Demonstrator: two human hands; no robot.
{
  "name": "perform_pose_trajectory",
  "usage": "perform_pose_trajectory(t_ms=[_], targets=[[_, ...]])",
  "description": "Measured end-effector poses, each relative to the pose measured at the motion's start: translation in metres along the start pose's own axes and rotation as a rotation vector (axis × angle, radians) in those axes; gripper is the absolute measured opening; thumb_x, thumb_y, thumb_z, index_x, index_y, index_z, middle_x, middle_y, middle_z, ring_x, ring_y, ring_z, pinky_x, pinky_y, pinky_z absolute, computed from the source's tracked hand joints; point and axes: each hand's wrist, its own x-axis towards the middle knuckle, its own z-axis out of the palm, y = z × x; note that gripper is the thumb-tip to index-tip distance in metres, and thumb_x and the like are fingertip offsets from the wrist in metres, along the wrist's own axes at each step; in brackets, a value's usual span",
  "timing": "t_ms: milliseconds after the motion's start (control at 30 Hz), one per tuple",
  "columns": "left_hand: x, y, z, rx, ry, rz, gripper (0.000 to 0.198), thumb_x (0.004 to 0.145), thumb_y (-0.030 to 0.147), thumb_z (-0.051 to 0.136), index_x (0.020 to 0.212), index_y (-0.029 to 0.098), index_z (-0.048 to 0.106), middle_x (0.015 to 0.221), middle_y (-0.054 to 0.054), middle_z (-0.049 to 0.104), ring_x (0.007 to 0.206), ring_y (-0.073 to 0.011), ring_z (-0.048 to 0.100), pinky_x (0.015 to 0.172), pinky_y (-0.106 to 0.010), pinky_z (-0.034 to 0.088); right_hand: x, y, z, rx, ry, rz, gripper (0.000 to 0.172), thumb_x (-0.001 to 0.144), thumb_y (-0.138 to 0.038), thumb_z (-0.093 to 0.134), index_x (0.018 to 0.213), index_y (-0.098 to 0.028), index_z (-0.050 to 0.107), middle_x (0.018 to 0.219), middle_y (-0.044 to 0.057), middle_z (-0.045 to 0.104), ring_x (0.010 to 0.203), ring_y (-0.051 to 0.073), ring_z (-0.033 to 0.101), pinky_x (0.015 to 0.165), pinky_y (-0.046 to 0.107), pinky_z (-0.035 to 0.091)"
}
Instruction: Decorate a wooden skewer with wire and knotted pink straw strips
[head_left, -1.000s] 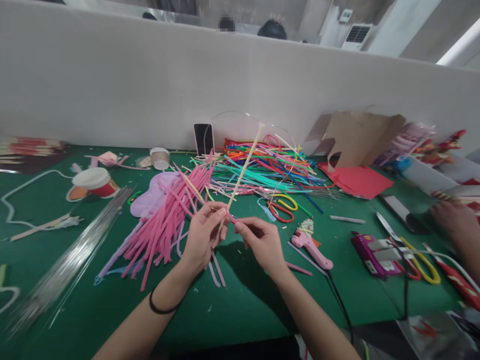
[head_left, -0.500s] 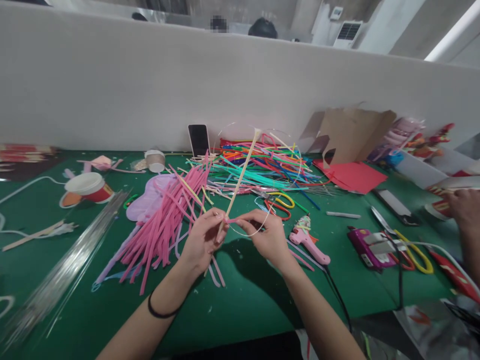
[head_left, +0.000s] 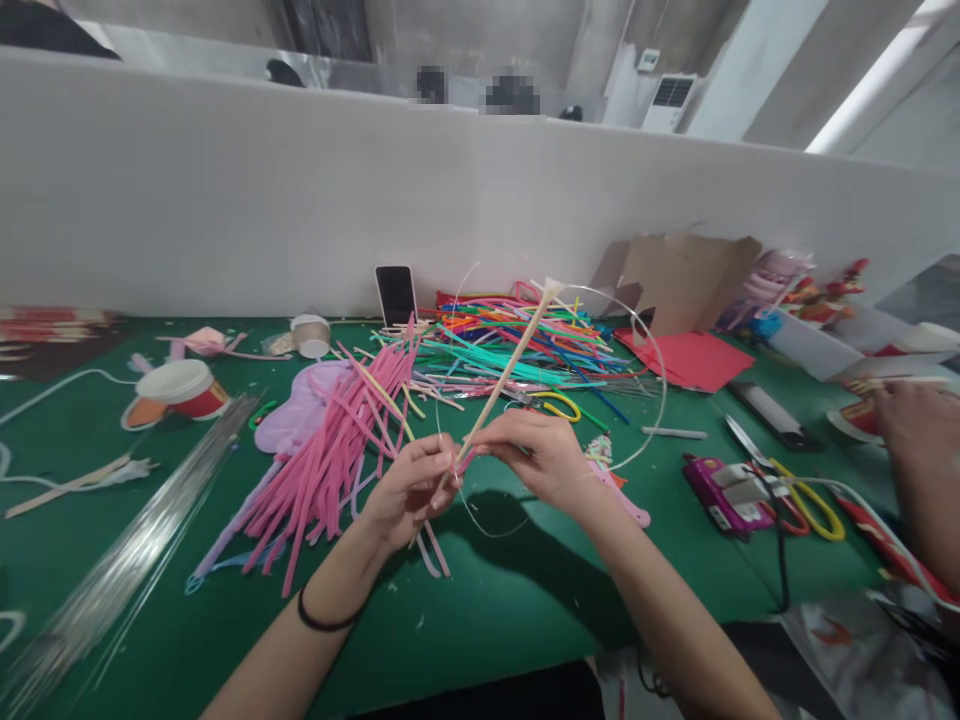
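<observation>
Both hands closed on a cream stick [head_left: 510,368] above the worktop [head_left: 510,590]
Left hand [head_left: 409,488] grips the stick's lower end; the stick slants up toward 1 o'clock. Right hand [head_left: 541,455] pinches what appears to be a short pink piece [head_left: 466,460] against it. A thin wire loop [head_left: 663,385] arcs at 3 o'clock of the stick. Pink strips [head_left: 330,450] lie at 9 o'clock of the left hand

No legible text, label, brand or number anywhere; red print on the paper cup [head_left: 180,385] too blurred and small to read.
</observation>
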Motion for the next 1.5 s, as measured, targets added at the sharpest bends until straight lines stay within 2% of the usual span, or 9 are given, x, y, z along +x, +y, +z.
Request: perform_pose_trajectory(t_ms=[167,233,367,500,733,967,1133,1367,1500], targets=[[0.0,0.001,0.003,-0.039,0.046,-0.014,0.037,0.067,0.03,0.08,0.092,0.018,0.056,0.062,0.001,0.059,0.037,-0.0011,0.041,0.032,-0.008,0.024,0.006,-0.008,-0.007,0.057,-0.131,0.002,0.028,0.094,-0.018,0.053,0.11,-0.028,0.073,0.103,0.004,0.07,0.091,0.016,0.067,0.08,0.029,0.054],[0.0,0.001,0.003,-0.04,0.049,-0.013,0.037,0.069,0.031,0.079,0.092,0.019,0.053,0.061,0.003,0.059,0.037,-0.001,0.041,0.032,-0.008,0.024,0.01,-0.009,-0.004,0.114,-0.141,0.018,0.025,0.093,-0.017,0.055,0.105,-0.026,0.075,0.102,0.005,0.069,0.092,0.016,0.066,0.08,0.029,0.054],[0.001,0.0,0.0,-0.036,0.043,-0.022,0.04,0.071,0.031,0.078,0.096,0.021,0.049,0.06,0.004,0.058,0.036,-0.0013,0.04,0.032,-0.008,0.023,0.018,-0.008,0.0,0.195,-0.138,0.091,0.012,0.087,-0.027,0.068,0.096,-0.023,0.074,0.096,0.004,0.07,0.084,0.015,0.064,0.063,0.024,0.05],[0.002,-0.001,-0.002,-0.032,0.044,0.002,0.042,0.072,0.033,0.078,0.098,0.022,0.046,0.062,0.004,0.06,0.036,-0.0014,0.041,0.033,-0.007,0.023,0.023,-0.005,0.001,0.222,-0.158,0.122,0.009,0.085,-0.03,0.071,0.089,-0.022,0.072,0.093,0.002,0.069,0.086,0.016,0.062,0.066,0.024,0.049],[0.004,0.0,0.001,0.018,0.065,0.08,0.046,0.072,0.032,0.081,0.092,0.024,0.041,0.066,0.006,0.062,0.037,-0.0023,0.042,0.031,-0.006,0.022,0.028,-0.002,0.006,0.175,-0.14,0.127,0.007,0.086,-0.016,0.065,0.085,-0.021,0.07,0.091,0.001,0.068,0.084,0.015,0.061,0.074,0.027,0.049],[0.008,-0.006,0.004,0.238,0.243,0.335,0.034,0.078,0.039,0.076,0.096,0.021,0.053,0.074,0.002,0.064,0.046,-0.0052,0.054,0.035,-0.011,0.033,0.028,0.011,0.015,0.173,-0.071,0.132,0.009,0.086,-0.012,0.059,0.083,-0.019,0.065,0.085,0.001,0.065,0.079,0.015,0.06,0.074,0.027,0.048],[0.008,-0.016,0.001,0.419,0.257,0.554,0.028,0.08,0.036,0.074,0.101,0.02,0.063,0.085,-0.001,0.065,0.053,-0.0067,0.056,0.039,-0.015,0.038,0.027,0.018,0.02,0.231,-0.047,0.164,0.009,0.088,-0.014,0.057,0.084,-0.019,0.063,0.083,0.001,0.066,0.079,0.015,0.061,0.074,0.027,0.047],[0.009,-0.016,0.002,0.584,0.469,0.605,0.024,0.082,0.037,0.073,0.096,0.02,0.065,0.064,0.003,0.06,0.046,-0.0071,0.05,0.04,-0.017,0.037,0.032,0.017,0.032,0.101,-0.026,0.134,0.009,0.089,-0.012,0.056,0.086,-0.018,0.063,0.088,0.004,0.067,0.084,0.017,0.062,0.079,0.029,0.048],[0.012,-0.014,-0.001,0.533,0.529,0.614,0.028,0.082,0.042,0.072,0.094,0.02,0.062,0.069,0.002,0.06,0.052,-0.0074,0.052,0.043,-0.016,0.037,0.032,0.014,0.039,-0.063,0.002,0.125,0.008,0.093,-0.021,0.058,0.091,-0.019,0.065,0.093,0.004,0.069,0.088,0.017,0.064,0.08,0.028,0.048]])
